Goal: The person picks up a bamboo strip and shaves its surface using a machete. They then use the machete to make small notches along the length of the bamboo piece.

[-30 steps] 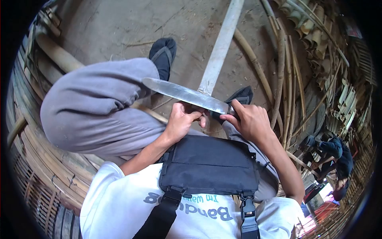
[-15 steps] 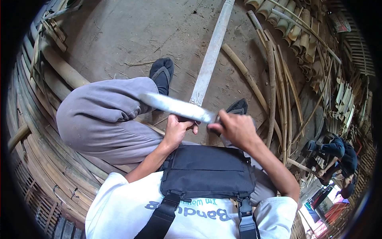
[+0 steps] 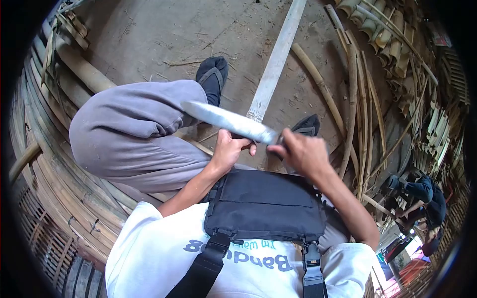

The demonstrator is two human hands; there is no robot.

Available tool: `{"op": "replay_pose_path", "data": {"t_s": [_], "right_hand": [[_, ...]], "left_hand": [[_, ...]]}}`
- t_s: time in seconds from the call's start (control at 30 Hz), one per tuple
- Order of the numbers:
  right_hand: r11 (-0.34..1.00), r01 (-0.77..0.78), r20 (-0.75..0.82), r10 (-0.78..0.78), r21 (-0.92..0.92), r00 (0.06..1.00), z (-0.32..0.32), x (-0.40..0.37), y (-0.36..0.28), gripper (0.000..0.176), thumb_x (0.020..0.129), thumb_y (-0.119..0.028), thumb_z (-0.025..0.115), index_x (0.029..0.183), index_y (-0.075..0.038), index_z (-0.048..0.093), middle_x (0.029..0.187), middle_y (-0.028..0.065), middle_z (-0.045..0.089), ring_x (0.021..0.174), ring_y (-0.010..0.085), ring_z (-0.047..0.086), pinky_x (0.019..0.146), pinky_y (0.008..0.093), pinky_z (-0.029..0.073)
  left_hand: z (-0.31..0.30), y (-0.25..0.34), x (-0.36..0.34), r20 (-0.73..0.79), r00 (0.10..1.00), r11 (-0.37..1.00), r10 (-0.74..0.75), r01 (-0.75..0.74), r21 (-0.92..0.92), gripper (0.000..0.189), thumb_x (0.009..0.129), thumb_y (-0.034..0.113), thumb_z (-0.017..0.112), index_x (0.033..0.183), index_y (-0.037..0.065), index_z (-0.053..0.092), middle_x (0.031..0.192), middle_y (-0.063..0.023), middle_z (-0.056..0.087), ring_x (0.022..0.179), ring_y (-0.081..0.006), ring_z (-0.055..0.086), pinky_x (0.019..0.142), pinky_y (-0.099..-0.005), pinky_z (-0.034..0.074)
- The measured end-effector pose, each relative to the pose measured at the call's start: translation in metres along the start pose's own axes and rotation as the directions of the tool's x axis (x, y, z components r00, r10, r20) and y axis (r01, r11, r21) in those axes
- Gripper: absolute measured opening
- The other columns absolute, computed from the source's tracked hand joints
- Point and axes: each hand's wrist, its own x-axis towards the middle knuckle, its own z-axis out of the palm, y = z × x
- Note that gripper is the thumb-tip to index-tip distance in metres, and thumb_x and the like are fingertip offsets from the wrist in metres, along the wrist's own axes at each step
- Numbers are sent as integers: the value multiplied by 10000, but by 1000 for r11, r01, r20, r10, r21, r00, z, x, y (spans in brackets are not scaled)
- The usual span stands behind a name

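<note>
My right hand is wrapped around the handle of a machete. Its broad, pale metal blade points left, crossing just above my left hand and reaching toward my knee. A long, flat bamboo slat stretches away over the ground, and its near end passes behind the blade. Curled fingers of my left hand close at that near end, just under the blade; the blade hides part of the grip.
Long bamboo poles are stacked along the left, beside my bent knee. Bamboo strips lie to the right, with split bamboo pieces piled behind. Another person sits at far right. A black bag hangs at my chest.
The view has shifted, so the scene sits slightly farther right. The machete stays across the slat's near end, its blade tilted slightly more and less blurred. Both hands keep nearly the same pose.
</note>
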Motion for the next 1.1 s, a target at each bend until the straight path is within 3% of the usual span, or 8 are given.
{"op": "replay_pose_path", "data": {"t_s": [0.23, 0.3, 0.37, 0.5, 0.7, 0.83, 1.0, 1.1], "right_hand": [[998, 54, -39, -55, -29, 998, -5, 12, 7, 477, 925, -540, 507, 826, -73, 493, 563, 123, 593, 489, 322, 623, 416, 413, 470], [983, -178, -57, 181, 53, 982, -10, 20, 32, 479, 930, -532, 504, 814, -68, 486, 531, 120, 571, 467, 312, 609, 416, 417, 467], [975, -209, -153, 218, 72, 964, -9, 21, 46, 490, 920, -552, 496, 807, -75, 480, 505, 106, 551, 442, 283, 591, 412, 408, 463], [999, 38, -97, -40, -31, 994, -10, 13, 37, 510, 919, -585, 474, 829, -84, 501, 554, 130, 586, 491, 360, 604, 447, 446, 471], [911, -328, -273, 392, 251, 879, -25, 73, 112, 526, 925, -509, 539, 784, -2, 528, 649, 253, 597, 699, 466, 617, 599, 529, 483], [990, -137, -223, 144, 46, 964, -37, 80, 115, 529, 923, -562, 499, 832, -43, 548, 617, 215, 597, 663, 441, 631, 579, 517, 504], [977, -138, -229, 174, 163, 958, -42, 113, 158, 522, 918, -557, 516, 838, -43, 566, 632, 226, 605, 653, 443, 629, 569, 513, 503], [926, -238, -289, 323, 292, 901, -44, 141, 194, 517, 923, -536, 526, 838, -29, 567, 642, 236, 607, 656, 452, 625, 565, 511, 499]], "left_hand": [[-6, 1, 11, 49, 999, 1000, 4, -4, 1, 156, 878, -51, 526, 1018, -101, 575, 837, -143, 625, 597, -169, 574, 565, -271, 459], [-6, 2, 11, 20, 999, 999, -46, 46, 18, 171, 928, 19, 549, 1058, -91, 568, 843, -138, 621, 598, -150, 567, 562, -265, 457], [-7, 1, 13, 70, 997, 998, -40, 37, 40, 203, 955, 85, 562, 1072, -80, 569, 858, -132, 622, 602, -130, 561, 560, -257, 455], [-3, 0, 12, 44, 996, 993, -73, 69, 94, 196, 956, 85, 557, 1077, -69, 560, 868, -116, 623, 603, -120, 556, 555, -245, 444], [-12, 4, 12, 84, 992, 986, -97, 84, 143, 157, 958, 70, 545, 1072, -37, 554, 882, -104, 625, 609, -124, 562, 570, -240, 451], [-19, 18, 19, -11, 990, 966, -141, 140, 216, 265, 989, 225, 517, 1029, -31, 571, 794, -130, 667, 572, -154, 629, 532, -251, 497], [-25, 38, 34, -113, 962, 864, -250, 274, 422, 371, 974, 354, 567, 1013, -13, 600, 744, -141, 687, 600, -166, 677, 506, -241, 501], [-31, 53, 41, -132, 989, 666, -66, 142, 732, 361, 934, 337, 635, 870, -18, 648, 690, -76, 662, 615, -125, 662, 521, -241, 472]]}}
